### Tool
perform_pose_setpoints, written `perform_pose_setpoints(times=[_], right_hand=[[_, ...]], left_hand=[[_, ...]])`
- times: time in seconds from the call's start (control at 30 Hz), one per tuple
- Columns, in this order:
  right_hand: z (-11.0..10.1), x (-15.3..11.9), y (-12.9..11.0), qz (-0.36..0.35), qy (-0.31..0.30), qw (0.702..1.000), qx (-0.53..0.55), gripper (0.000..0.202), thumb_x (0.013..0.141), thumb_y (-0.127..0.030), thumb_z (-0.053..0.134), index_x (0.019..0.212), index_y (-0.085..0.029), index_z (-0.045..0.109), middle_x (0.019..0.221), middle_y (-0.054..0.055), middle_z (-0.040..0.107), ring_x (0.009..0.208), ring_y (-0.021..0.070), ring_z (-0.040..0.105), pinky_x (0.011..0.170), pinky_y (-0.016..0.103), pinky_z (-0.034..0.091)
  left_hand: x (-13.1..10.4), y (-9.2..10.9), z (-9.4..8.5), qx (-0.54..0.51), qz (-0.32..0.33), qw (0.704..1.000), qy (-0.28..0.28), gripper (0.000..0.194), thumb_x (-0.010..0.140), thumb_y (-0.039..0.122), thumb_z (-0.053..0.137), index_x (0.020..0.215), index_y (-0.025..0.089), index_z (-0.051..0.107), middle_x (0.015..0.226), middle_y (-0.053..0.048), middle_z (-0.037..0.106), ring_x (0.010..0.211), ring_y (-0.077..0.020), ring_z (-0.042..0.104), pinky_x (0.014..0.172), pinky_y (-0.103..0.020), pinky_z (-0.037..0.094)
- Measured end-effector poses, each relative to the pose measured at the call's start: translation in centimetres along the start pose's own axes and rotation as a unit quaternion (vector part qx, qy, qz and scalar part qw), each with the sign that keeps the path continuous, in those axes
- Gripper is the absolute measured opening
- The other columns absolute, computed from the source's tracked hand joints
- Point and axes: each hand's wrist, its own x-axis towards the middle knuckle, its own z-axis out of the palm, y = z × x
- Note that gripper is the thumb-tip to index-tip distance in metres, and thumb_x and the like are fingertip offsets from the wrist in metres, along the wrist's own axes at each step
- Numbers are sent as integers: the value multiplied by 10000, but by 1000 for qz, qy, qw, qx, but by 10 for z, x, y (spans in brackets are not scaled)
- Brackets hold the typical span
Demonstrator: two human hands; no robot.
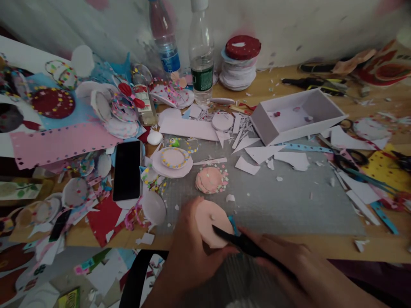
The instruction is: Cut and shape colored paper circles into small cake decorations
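At the front edge of the table, my left hand [192,244] grips a round peach disc [210,220] by its rim, fingers behind and thumb below. My right hand [279,252] is closed around a black knife-like tool [250,247], whose dark tip lies over the disc's face, beside a small pale bump. A bit of blue shows at the disc's right edge. Just beyond sits a peach round piece [209,179] edged with small flowers, on the grey cutting mat [289,205]. Left of it, a white disc [154,164] carries a ring of yellow beads.
A phone [127,171] lies to the left among paper scraps and decorated discs. Two bottles [201,55] and a stack of discs [239,68] stand at the back. A white box [298,117] sits back right, near scissors [349,158].
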Motion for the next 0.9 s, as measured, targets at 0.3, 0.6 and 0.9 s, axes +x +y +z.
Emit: perform_pose_setpoints(times=[0.3, 0.6, 0.9], right_hand=[[0, 0, 5, 44, -50, 998, -13, 471, 947, -253, 418, 1416, -264, 466, 985, 70, 748, 787, 230, 736, 679, 333, 620], [-15, 6, 5, 29, -24, 998, 50, 397, 953, -303, 496, 1346, -307, 546, 1103, 30, 733, 935, 209, 720, 783, 301, 608], [-26, -9, 4, 35, -30, 999, 20, 433, 949, -320, 515, 1382, -331, 503, 1124, 5, 721, 920, 222, 727, 794, 302, 620]], left_hand=[[1, 4, 0, 10, 4, 1000, -8, 910, 743, 424, 744, 1431, 188, 197, 1318, -227, 458, 1211, -374, 525, 944, -543, 494], [4, 9, 1, -5, -14, 1000, -2, 854, 748, 405, 729, 1408, 169, 240, 1309, -216, 461, 1208, -357, 520, 960, -516, 486], [-5, 31, 28, 81, -8, 994, 72, 921, 726, 289, 714, 1458, 162, 170, 1300, -224, 431, 1179, -387, 484, 923, -573, 483]])
